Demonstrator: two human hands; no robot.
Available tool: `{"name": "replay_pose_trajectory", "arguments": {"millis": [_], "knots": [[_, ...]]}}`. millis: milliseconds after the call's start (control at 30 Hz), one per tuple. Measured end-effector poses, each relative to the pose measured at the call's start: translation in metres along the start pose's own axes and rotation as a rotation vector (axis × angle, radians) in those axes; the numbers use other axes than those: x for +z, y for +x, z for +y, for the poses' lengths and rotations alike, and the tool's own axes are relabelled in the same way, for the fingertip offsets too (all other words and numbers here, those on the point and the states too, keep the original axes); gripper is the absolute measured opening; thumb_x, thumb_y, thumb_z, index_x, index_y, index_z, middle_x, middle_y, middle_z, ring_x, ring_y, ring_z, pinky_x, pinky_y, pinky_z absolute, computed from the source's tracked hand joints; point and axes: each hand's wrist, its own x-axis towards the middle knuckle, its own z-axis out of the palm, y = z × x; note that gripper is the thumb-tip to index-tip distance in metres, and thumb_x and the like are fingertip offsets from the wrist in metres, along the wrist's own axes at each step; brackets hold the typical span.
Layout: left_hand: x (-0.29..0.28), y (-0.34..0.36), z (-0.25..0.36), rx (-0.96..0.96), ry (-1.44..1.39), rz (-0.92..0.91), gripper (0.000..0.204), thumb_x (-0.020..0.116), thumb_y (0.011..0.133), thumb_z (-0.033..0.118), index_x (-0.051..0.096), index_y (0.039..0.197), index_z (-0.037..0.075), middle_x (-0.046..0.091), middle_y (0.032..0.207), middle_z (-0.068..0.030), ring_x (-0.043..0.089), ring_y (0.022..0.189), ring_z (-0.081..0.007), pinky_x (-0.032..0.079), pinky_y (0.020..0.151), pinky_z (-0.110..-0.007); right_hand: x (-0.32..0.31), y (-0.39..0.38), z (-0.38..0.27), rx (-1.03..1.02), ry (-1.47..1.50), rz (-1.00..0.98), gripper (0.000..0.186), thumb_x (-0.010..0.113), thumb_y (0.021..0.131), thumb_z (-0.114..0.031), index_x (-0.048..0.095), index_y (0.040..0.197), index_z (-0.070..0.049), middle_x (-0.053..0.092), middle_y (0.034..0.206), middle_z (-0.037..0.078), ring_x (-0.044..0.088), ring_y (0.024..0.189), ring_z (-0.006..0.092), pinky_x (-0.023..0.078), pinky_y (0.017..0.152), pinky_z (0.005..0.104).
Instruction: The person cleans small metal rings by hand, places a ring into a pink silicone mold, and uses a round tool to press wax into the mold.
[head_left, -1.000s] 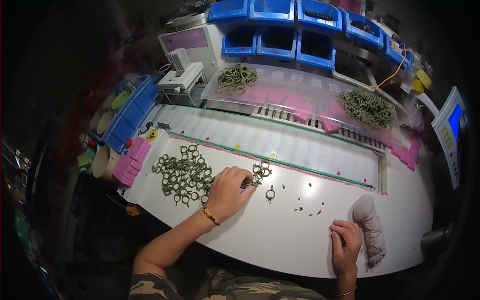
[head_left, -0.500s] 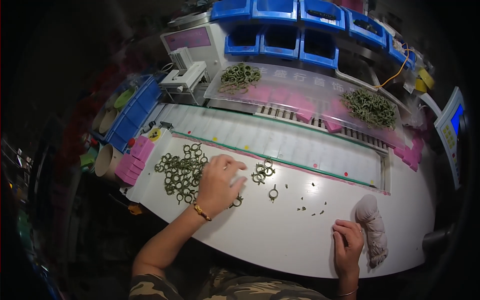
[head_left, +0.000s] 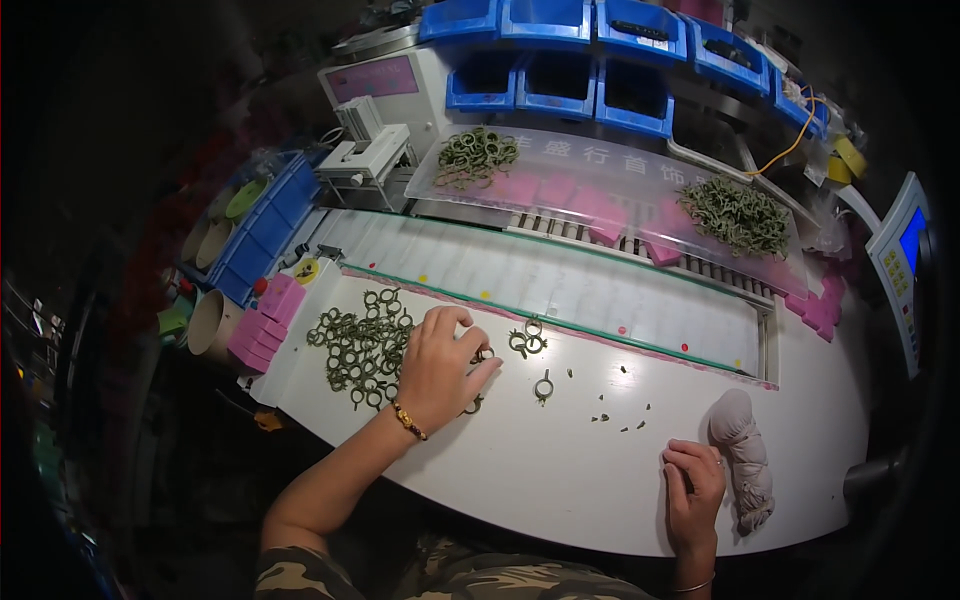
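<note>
My left hand (head_left: 437,370) is over the white table beside a pile of small dark green rings (head_left: 362,345) with short prongs. One green ring (head_left: 483,354) shows between its thumb and forefinger. Just under the hand, another ring is partly hidden. To the right sit a few touching rings (head_left: 533,343), and a single ring (head_left: 544,385) lies below them. My right hand (head_left: 697,490) rests at the table's front right, loosely curled with the thumb apart and nothing visible in it. Next to it lies a beige cloth bundle (head_left: 745,460).
Several tiny green bits (head_left: 605,417) are scattered mid-table. Beyond runs a green-edged conveyor belt (head_left: 550,290). A clear plastic cover (head_left: 600,180) carries two green heaps. Blue bins (head_left: 557,82) stand behind; pink blocks (head_left: 270,320) are at left, a keypad display (head_left: 905,255) at right.
One ring has left the small group on the right. A ring now shows at my left hand's fingertips, nearer the pile. My right hand has stayed put.
</note>
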Motion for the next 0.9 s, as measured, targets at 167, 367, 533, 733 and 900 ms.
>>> {"name": "replay_pose_trajectory", "arguments": {"millis": [167,367,533,733,900], "knots": [[0.02,0.008,0.012,0.022,-0.187,-0.081,0.025,0.077,0.083,0.023,0.065,0.099,0.008,0.057,0.112,-0.0106,0.055,0.107,-0.0301,0.045,0.091,-0.043,0.0,0.001,-0.001,0.001,0.011,0.0,0.013,0.069,0.079,0.005,0.071,0.092,0.0,0.07,0.1,0.013,0.062,0.089,0.0303,0.048,0.081,0.0378],[0.024,0.004,0.006,0.082,-0.127,-0.137,0.029,0.076,0.085,0.026,0.065,0.104,0.008,0.057,0.113,-0.0103,0.055,0.109,-0.0295,0.044,0.093,-0.042,0.0,0.001,-0.001,0.002,0.022,-0.001,0.014,0.07,0.079,0.004,0.071,0.092,0.0,0.07,0.1,0.013,0.062,0.089,0.0302,0.047,0.082,0.0378],[0.026,0.017,0.017,0.001,-0.222,-0.024,0.042,0.077,0.084,0.033,0.062,0.114,0.008,0.057,0.123,-0.0165,0.052,0.12,-0.0348,0.041,0.102,-0.045,-0.001,0.001,-0.002,-0.008,-0.024,-0.005,0.014,0.069,0.079,0.005,0.071,0.092,0.0,0.07,0.099,0.014,0.062,0.09,0.0303,0.047,0.082,0.0381],[0.043,0.005,0.051,0.209,-0.072,-0.115,0.049,0.072,0.088,0.038,0.058,0.125,0.009,0.055,0.131,-0.019,0.048,0.128,-0.0373,0.039,0.107,-0.046,0.002,-0.001,0.0,0.012,0.023,0.0,0.012,0.068,0.08,0.004,0.07,0.091,0.001,0.07,0.098,0.014,0.062,0.088,0.0309,0.046,0.083,0.0386],[0.046,-0.006,0.031,0.224,-0.062,0.049,0.022,0.074,0.077,0.012,0.065,0.097,0.01,0.061,0.098,-0.0039,0.06,0.096,-0.0236,0.047,0.087,-0.04,0.002,-0.001,-0.002,0.01,0.013,-0.001,0.012,0.068,0.079,0.005,0.07,0.09,0.001,0.07,0.097,0.014,0.063,0.088,0.0315,0.045,0.083,0.0394]]}}
